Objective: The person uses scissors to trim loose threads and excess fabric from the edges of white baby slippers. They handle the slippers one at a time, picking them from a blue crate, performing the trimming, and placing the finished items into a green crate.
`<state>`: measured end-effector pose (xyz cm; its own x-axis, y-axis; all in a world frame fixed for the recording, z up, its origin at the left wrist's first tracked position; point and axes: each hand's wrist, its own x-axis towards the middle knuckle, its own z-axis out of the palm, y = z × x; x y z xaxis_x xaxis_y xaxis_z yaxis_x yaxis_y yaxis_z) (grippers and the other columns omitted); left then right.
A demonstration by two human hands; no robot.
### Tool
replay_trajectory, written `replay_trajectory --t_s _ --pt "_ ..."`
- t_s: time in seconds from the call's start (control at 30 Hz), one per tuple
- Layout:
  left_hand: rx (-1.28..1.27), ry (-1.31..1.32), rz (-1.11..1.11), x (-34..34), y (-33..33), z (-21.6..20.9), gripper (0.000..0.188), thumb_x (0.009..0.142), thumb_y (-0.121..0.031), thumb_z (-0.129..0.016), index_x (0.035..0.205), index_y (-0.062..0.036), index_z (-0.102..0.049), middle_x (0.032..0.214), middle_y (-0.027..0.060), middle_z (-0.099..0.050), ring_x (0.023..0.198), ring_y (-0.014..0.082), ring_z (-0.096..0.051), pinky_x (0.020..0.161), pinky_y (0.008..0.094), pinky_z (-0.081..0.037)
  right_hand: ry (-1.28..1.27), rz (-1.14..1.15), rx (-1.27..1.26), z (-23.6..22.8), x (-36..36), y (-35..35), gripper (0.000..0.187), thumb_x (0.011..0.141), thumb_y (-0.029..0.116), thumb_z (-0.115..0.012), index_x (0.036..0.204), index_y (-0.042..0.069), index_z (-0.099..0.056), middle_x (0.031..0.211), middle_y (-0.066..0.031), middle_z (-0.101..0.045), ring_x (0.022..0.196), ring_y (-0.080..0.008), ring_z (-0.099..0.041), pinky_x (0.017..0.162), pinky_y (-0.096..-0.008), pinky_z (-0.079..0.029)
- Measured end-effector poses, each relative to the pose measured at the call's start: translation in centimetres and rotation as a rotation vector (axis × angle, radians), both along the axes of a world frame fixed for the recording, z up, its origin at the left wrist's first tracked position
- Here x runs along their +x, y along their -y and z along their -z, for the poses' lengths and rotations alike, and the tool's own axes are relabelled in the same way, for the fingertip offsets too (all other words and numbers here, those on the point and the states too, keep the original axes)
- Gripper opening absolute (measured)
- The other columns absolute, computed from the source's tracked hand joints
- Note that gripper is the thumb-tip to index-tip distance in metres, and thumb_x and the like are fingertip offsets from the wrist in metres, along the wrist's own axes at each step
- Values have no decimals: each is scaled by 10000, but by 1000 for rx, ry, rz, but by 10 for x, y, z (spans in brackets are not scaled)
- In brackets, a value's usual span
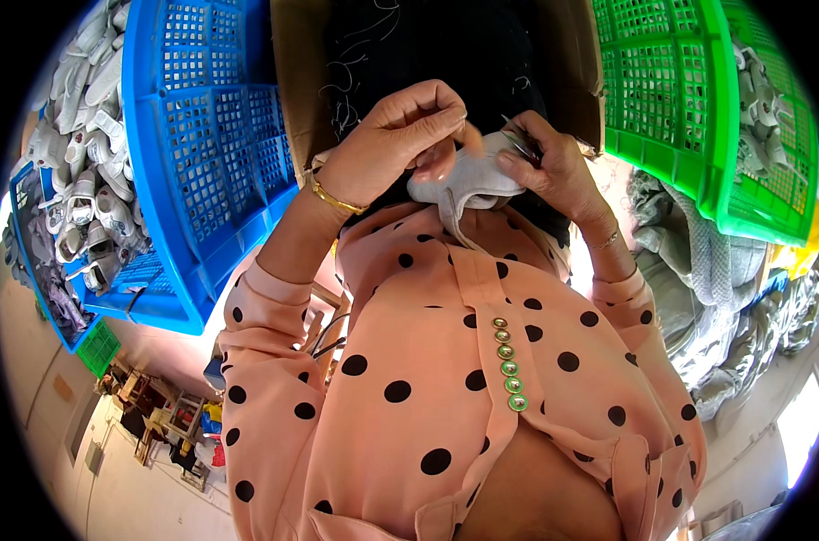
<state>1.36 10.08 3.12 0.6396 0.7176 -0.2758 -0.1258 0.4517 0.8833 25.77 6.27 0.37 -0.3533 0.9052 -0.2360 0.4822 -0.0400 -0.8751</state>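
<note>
A light grey shoe upper (pixel 481 178) is held in front of my body, its opening toward me and a narrow strip hanging from it. My right hand (pixel 558 167) grips its right side, thumb on top. In that same hand, a thin metal tool with a pointed tip (pixel 519 142) shows between the fingers; its kind is partly hidden. My left hand (pixel 400 140), with a gold bracelet at the wrist, is closed in a pinch at the upper's left side. Its lower fingertips are close against the upper. What the pinch holds is too small or blurred to make out.
A blue plastic crate (pixel 220 171) stands at the left, with many grey shoe uppers (pixel 89 194) beyond it. At the right is a green crate (pixel 671 113), with grey fabric pieces (pixel 698 261) heaped below. An open cardboard box (pixel 301 86) with loose threads lies ahead.
</note>
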Motion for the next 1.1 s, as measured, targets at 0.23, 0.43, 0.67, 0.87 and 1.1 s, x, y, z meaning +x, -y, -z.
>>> replay_trajectory --t_s 0.23,0.43,0.67,0.87,1.1 --pt "944 -652 189 2 10 6 305 928 -250 -650 742 -16 -586 610 14 -437 550 53 -402 496 253 -363 70 -1 14 -1 0 2 475 837 434 -705 1047 40 -544 753 -137 -624 668 -284 -632 606 -335 -494" --pt "-101 -122 -152 30 16 20 345 959 -241 -607 665 -87 -509 631 -57 -414 606 28 -365 555 207 -319 182 47 216 6 -1 14 436 868 447 -668 1020 58 -538 754 -137 -650 647 -337 -653 557 -371 -508" --pt "-219 47 -433 45 38 32 335 984 -210 -565 673 -116 -485 621 -62 -400 585 31 -328 551 197 -299 568 -137 331 -40 10 0 422 911 475 -581 899 56 -527 631 -114 -617 583 -315 -632 497 -388 -481" --pt "-161 60 -435 49 41 26 342 983 -210 -569 665 -121 -480 609 -64 -403 571 24 -323 536 202 -297 703 -450 409 -67 -2 -23 420 917 422 -571 723 49 -585 575 -135 -572 553 -336 -590 482 -414 -441" --pt "-175 29 -391 44 44 26 279 952 -158 -606 692 -98 -526 660 -30 -470 615 64 -404 574 221 -348 713 -622 506 -73 -9 -31 417 916 401 -565 686 58 -619 571 -132 -574 560 -320 -605 480 -404 -444"
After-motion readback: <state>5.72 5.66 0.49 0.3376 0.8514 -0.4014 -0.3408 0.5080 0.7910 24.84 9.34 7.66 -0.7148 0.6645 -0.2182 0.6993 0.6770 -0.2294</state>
